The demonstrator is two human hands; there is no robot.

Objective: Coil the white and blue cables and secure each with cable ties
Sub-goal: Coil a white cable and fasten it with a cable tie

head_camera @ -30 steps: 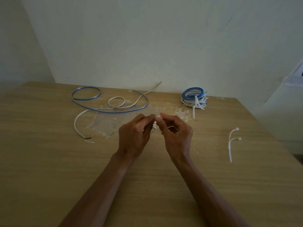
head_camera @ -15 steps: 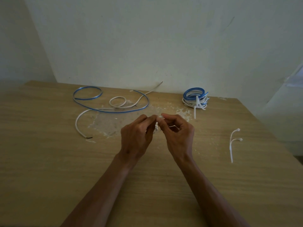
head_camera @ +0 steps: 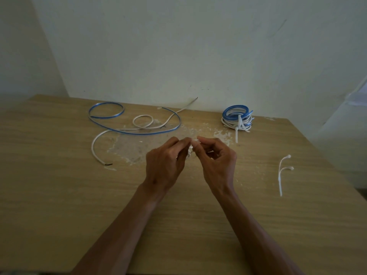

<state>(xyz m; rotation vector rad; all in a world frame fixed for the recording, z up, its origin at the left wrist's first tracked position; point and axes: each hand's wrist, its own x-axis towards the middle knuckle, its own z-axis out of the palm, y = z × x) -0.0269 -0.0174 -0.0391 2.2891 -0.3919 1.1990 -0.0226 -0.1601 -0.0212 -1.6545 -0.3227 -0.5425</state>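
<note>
— What is sitting on the wooden table?
— White flakes are lying scattered around a pale scuffed patch.
— And behind?
— A plain pale wall is standing there.

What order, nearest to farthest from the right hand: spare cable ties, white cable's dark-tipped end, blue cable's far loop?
1. spare cable ties, right of the right hand.
2. white cable's dark-tipped end, left, beyond the left hand.
3. blue cable's far loop, back left of the table.

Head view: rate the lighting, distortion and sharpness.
Head view: dim, even light, no glare; wide-angle stretch toward the table edges; loose cables and tied bundle fairly sharp; the white piece pinched between left hand and right hand is mostly hidden.
</note>
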